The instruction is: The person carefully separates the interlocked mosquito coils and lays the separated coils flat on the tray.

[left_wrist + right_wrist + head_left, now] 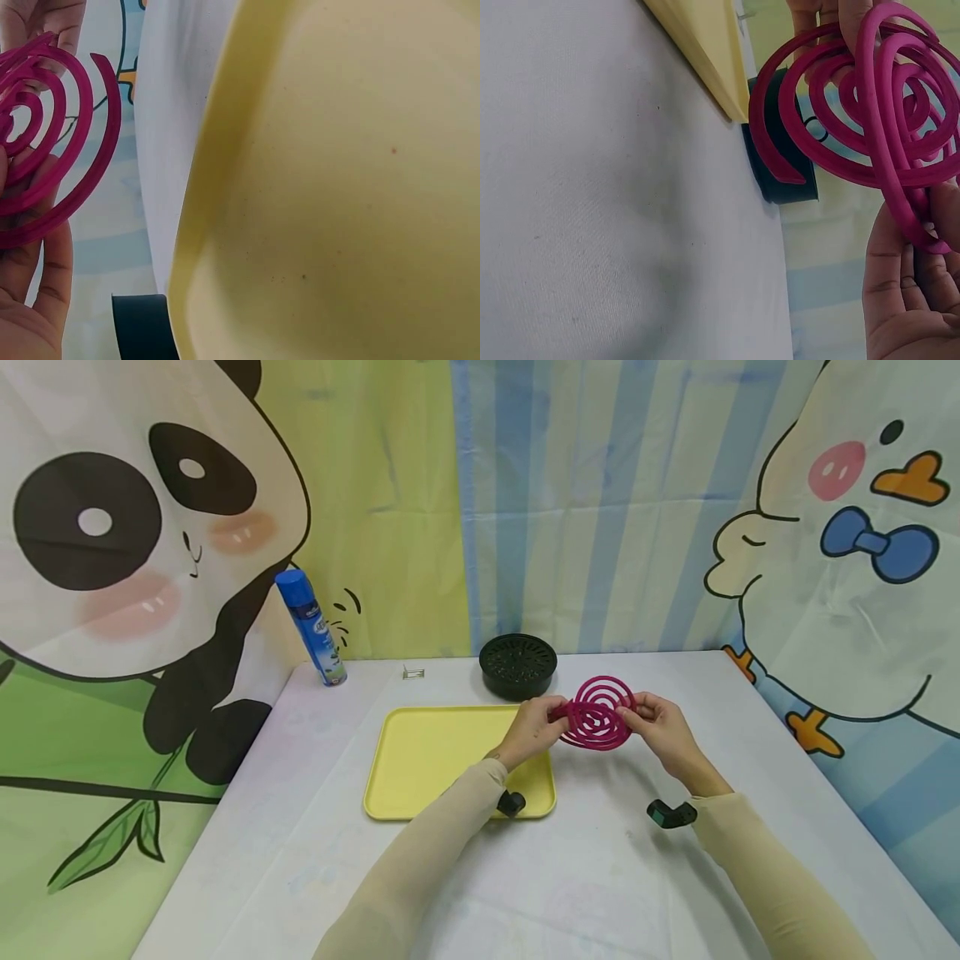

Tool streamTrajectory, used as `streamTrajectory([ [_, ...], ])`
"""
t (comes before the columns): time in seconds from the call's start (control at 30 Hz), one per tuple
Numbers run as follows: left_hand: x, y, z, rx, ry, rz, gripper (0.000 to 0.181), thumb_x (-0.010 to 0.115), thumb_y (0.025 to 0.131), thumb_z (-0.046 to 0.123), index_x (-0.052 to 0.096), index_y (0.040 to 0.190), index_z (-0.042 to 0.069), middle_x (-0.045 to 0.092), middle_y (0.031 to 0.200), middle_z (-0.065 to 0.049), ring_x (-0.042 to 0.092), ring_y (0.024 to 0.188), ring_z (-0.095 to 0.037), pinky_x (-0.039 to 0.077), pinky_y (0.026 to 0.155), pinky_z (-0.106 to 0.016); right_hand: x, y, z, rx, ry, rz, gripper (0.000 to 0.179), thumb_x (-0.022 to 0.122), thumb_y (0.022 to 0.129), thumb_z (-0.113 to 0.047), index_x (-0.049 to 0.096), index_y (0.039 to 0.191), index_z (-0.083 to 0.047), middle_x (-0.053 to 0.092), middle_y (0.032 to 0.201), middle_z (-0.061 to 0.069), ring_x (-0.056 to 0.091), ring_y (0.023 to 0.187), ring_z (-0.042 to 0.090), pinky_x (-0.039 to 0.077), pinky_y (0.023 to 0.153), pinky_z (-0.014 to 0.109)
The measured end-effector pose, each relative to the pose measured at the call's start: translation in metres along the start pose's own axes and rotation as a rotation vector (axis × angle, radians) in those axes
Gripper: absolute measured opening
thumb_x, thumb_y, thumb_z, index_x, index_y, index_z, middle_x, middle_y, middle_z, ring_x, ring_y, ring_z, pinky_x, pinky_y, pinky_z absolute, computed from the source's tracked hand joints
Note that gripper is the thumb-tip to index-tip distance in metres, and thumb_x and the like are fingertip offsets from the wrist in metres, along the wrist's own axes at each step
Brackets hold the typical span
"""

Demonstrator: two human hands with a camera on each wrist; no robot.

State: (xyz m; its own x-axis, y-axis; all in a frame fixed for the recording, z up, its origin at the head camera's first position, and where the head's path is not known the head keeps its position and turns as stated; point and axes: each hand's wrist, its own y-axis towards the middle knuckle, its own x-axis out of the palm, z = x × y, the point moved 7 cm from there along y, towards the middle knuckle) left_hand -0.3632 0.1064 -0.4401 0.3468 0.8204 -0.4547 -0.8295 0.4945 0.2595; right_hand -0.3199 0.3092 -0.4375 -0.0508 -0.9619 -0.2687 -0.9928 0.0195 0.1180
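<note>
Two magenta mosquito coils (pixel 596 746), partly nested and tilted against each other, are held up above the table. My left hand (pixel 534 727) pinches them at the left side, and my right hand (pixel 663 735) pinches the right side. In the right wrist view one coil (pixel 761 135) spreads out wide while the other (pixel 868 97) crosses it at an angle. The left wrist view shows a loose outer end of a coil (pixel 111 112) sticking out. Whether the spirals still interlock at the centre, I cannot tell.
A yellow tray (pixel 427 810) lies under my left forearm. Behind it stand a round black slotted holder (pixel 517 681) and a small metal stand (pixel 413 673). A blue spray can (pixel 313 631) is at the back left of the white table (pixel 600 877). Printed curtains hang behind.
</note>
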Motion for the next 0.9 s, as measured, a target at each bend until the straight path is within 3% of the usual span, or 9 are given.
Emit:
streamTrajectory([
  [0.67, 0.0027, 0.0007, 0.0035, -0.033, 0.063, -0.062, 0.009, 0.065, 0.097, 0.006, 0.073, 0.1, 0.008, 0.071, 0.087, 0.0, 0.059, 0.076, -0.009, 0.053, 0.068, -0.018, -0.0023, 0.0019, -0.0005, -0.012, -0.108, -0.02, 0.031, 0.062, 0.101, -0.016, 0.055, 0.119, 0.009, 0.067, 0.091, -0.001, 0.063, 0.079, 0.004, 0.057, 0.075, 0.015],
  [0.9, 0.0016, 0.0, 0.0036, -0.078, 0.06, -0.059, 0.006, 0.066, 0.097, 0.008, 0.072, 0.099, 0.008, 0.069, 0.084, 0.0, 0.056, 0.072, -0.01, 0.05, 0.064, -0.018, -0.0019, 0.0035, 0.0, -0.008, -0.112, -0.015, 0.03, 0.062, 0.102, -0.015, 0.055, 0.117, 0.009, 0.067, 0.094, 0.007, 0.063, 0.079, 0.005, 0.057, 0.075, 0.016],
])
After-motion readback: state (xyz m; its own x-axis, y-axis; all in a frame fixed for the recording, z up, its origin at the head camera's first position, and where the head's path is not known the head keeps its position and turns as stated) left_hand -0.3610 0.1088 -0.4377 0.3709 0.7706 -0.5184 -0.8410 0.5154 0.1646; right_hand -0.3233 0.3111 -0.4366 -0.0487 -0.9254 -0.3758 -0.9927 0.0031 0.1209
